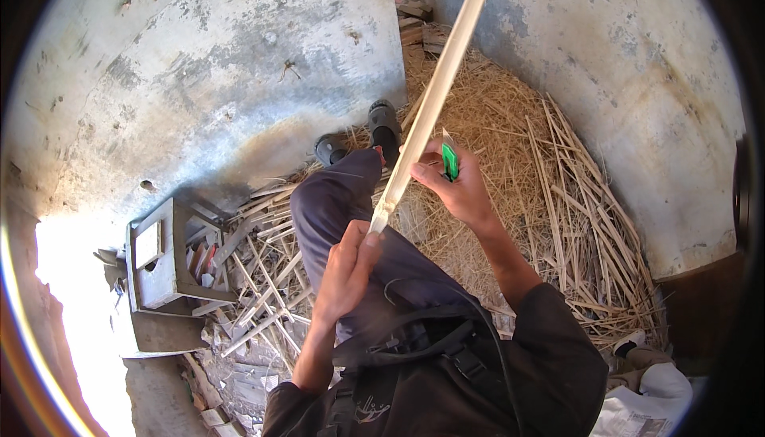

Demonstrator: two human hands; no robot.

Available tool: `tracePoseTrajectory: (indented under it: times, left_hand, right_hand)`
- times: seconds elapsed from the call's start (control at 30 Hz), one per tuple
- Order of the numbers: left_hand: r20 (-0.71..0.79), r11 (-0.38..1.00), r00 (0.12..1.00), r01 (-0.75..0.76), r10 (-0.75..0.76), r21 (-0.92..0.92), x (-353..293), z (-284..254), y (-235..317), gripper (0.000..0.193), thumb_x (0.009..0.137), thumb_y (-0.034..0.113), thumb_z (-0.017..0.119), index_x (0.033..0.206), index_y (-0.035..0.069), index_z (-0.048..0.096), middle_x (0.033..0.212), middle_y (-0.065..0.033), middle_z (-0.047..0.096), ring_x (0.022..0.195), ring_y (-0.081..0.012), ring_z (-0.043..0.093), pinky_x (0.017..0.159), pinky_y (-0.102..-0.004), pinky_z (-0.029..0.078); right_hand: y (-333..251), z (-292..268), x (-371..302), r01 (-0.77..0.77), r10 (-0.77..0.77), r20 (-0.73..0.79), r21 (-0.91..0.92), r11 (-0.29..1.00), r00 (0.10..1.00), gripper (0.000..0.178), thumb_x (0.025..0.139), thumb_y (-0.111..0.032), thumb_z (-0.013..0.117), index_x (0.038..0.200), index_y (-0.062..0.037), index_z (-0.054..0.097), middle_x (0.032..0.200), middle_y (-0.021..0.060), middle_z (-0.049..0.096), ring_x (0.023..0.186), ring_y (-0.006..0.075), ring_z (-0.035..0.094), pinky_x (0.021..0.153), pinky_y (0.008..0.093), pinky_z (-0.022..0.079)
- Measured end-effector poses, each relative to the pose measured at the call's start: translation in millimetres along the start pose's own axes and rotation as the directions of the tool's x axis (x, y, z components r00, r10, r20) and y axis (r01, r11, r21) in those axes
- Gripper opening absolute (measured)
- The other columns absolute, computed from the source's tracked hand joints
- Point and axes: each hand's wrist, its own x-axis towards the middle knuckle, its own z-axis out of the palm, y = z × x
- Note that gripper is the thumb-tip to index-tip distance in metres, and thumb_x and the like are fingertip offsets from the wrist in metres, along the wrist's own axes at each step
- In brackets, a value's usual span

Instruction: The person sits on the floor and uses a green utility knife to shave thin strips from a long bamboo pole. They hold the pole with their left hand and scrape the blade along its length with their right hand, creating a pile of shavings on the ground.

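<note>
A long, pale bamboo strip [442, 86] slants up and away from over my lap and leaves the picture at the top. My left hand [348, 263] is closed round its lower end, thumb on top. Farther up, my right hand [462, 190] grips a green-handled utility knife [450, 162] with its blade pointing up and away, just right of the strip. The right thumb lies at the strip's edge; some of the right fingers are hidden behind the strip, so I cannot tell whether they touch it.
Straw-like shavings [498, 110] cover the floor ahead, with long thin strips [586, 206] heaped along the right wall. More strips [267, 293] lie crisscrossed at left beside a small wooden cabinet [163, 266]. A worn wall [239, 62] rises close beyond my feet. White sacking [657, 397] lies lower right.
</note>
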Motion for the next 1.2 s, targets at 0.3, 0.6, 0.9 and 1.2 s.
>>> tracePoseTrajectory:
  times: [0.3, 0.6, 0.9, 1.2]
  left_hand:
    - [0.018, 0.999, 1.000, -0.017, 0.016, 0.035, 6.4, -4.3, 18.7, 0.021, 0.114, 0.015, 0.048, 0.107, -0.001, 0.059, 0.068, -0.0005, 0.051, 0.062, -0.0086, 0.044, 0.059, -0.0300, 0.039]
    - [-0.080, 0.995, 0.994, -0.063, 0.068, 0.073, 1.9, -4.2, 22.8, 0.022, 0.113, 0.016, 0.051, 0.102, 0.000, 0.061, 0.065, -0.0021, 0.050, 0.061, -0.0090, 0.043, 0.059, -0.0303, 0.038]
    - [-0.151, 0.966, 0.971, -0.150, 0.184, 0.211, -4.3, -1.2, 33.8, 0.017, 0.112, 0.013, 0.053, 0.108, -0.001, 0.061, 0.067, -0.0092, 0.057, 0.055, -0.0146, 0.049, 0.055, -0.0332, 0.041]
    - [-0.159, 0.950, 0.964, -0.164, 0.211, 0.265, -7.9, 1.8, 44.5, 0.017, 0.113, 0.013, 0.053, 0.109, -0.001, 0.060, 0.067, -0.0118, 0.059, 0.055, -0.0172, 0.052, 0.055, -0.0339, 0.042]
  right_hand:
    - [-9.8, 9.0, 1.7, -0.020, 0.018, -0.008, -0.191, 0.981, 1.000, 0.022, 0.101, -0.017, 0.076, 0.114, 0.0002, 0.074, 0.085, 0.0013, 0.075, 0.062, -0.0016, 0.047, 0.056, 0.0202, 0.036]
    - [1.2, -3.1, -17.8, 0.356, -0.331, 0.133, -0.357, 0.864, 0.934, 0.030, 0.098, -0.028, 0.077, 0.114, -0.0036, 0.069, 0.077, 0.0026, 0.066, 0.061, 0.0134, 0.057, 0.057, 0.0292, 0.044]
    - [-8.9, 6.8, -30.8, 0.492, -0.444, 0.257, -0.658, 0.570, 0.858, 0.034, 0.095, -0.038, 0.079, 0.100, -0.0057, 0.073, 0.084, 0.0084, 0.074, 0.067, 0.0245, 0.072, 0.058, 0.0351, 0.055]
    - [-18.9, 12.2, -30.6, 0.521, -0.492, 0.267, -0.693, 0.499, 0.828, 0.034, 0.093, -0.041, 0.080, 0.099, -0.0073, 0.076, 0.077, 0.0055, 0.073, 0.061, 0.0224, 0.070, 0.055, 0.0336, 0.052]
